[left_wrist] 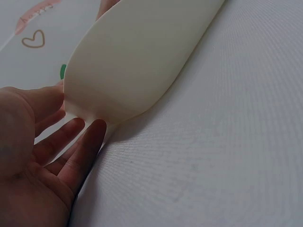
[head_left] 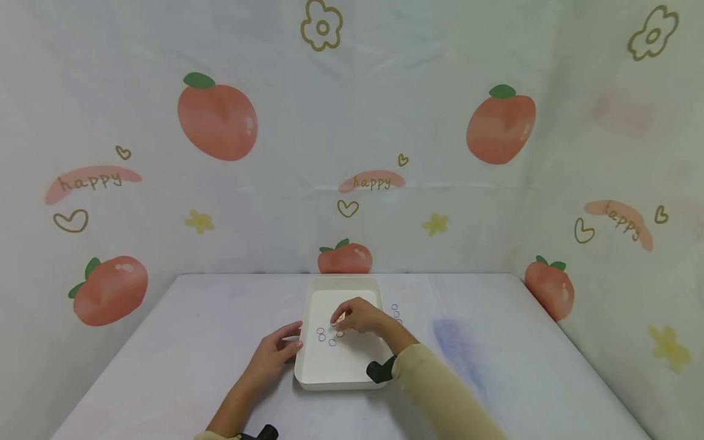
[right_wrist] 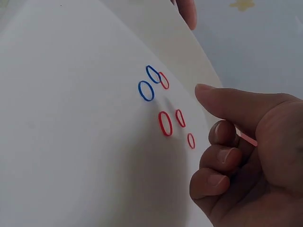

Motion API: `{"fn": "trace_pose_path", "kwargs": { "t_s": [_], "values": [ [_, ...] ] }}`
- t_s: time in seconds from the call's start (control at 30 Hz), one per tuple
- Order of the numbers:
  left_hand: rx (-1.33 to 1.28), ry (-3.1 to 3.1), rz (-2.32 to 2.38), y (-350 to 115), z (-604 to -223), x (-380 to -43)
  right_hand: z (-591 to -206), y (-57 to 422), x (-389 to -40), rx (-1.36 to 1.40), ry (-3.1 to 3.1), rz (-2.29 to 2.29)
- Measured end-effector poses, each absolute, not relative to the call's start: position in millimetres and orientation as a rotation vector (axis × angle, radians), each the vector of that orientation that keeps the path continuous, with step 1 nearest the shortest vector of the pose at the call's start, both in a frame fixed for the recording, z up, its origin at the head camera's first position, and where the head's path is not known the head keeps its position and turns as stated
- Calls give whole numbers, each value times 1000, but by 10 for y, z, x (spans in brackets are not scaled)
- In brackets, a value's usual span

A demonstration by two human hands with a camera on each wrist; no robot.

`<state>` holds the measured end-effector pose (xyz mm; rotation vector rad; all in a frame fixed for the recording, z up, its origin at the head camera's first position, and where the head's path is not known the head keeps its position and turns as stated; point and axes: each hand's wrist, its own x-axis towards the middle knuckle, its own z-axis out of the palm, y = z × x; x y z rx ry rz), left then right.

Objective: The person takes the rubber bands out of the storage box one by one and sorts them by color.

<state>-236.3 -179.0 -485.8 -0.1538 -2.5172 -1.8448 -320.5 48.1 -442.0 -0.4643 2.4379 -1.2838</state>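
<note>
A white rectangular tray point(head_left: 352, 366) lies on the table with several small red and blue rings in it. Flat on its floor in the right wrist view are a blue ring point(right_wrist: 146, 91) and a red ring point(right_wrist: 165, 124). The left hand point(head_left: 273, 349) touches the tray's left outer side, its fingers point(left_wrist: 71, 161) fairly straight against the wall near a corner. Above the rings hovers the right hand point(head_left: 360, 316), thumb extended, other fingers bent. No ring shows between its thumb and fingers in the right wrist view; the head view is too small to tell.
More small blue rings point(head_left: 395, 307) lie on the table just right of the tray. A pale cloth with fruit prints point(head_left: 217, 122) hangs behind and at the sides. The table point(head_left: 181, 342) stretches out on both sides of the tray.
</note>
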Motion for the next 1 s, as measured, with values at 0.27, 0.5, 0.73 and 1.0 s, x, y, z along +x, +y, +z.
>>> {"fn": "trace_pose_path", "kwargs": {
  "t_s": [0.27,0.5,0.73,1.0],
  "values": [
    [-165,-2505,-1864,-1795,-4853,-2363,-4485,417,-3191,-554,2523,-1045],
    [-170,-2496,-1877,-1794,-4833,-2349,-4517,394,-3163,-585,2526,-977],
    [-157,-2505,-1867,-1787,-4813,-2338,-4533,382,-3179,-659,2535,-939],
    [-160,-2519,-1835,-1784,-4813,-2331,-4533,365,-3176,-730,2559,-861]
  ]
}}
